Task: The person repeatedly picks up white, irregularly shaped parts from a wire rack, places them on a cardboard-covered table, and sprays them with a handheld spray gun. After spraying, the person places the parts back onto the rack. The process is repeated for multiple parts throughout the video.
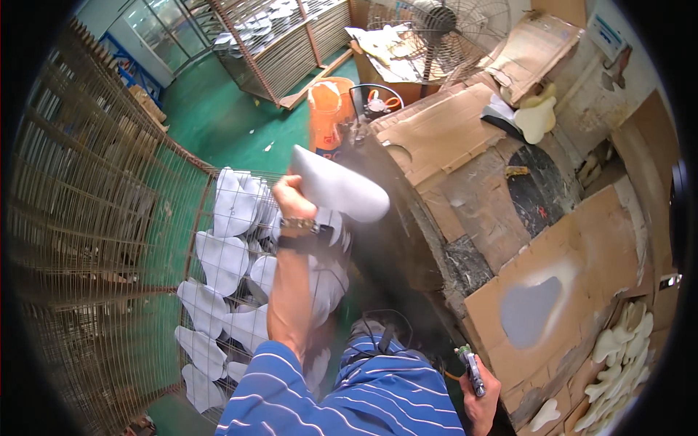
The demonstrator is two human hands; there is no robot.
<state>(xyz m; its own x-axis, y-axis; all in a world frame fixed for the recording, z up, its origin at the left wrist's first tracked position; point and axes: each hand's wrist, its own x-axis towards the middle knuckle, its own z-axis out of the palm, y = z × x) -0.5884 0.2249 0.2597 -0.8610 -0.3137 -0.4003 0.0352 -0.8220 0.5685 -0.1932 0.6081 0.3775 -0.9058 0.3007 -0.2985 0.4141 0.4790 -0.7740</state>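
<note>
My left hand (293, 196) reaches forward and grips a smooth light-grey rounded pad (340, 183) by its near left edge. Below that forearm, several similar light-grey pads (220, 261) lie in rows on a wire rack. Low on the right, my right hand (482, 398) is wrapped round a small metal spray gun (472, 370), near the bench's edge. A cardboard sheet (582, 269) on the bench bears a grey painted patch (531, 311) with a pale halo.
Cream unpainted pads (618, 360) are heaped at the lower right. A cream pad (536, 116) lies at the bench's far end. Beyond stand an orange bucket (331, 109), a large fan (440, 25) and a loaded rack (291, 43). Stacked wire racks (87, 218) line the left.
</note>
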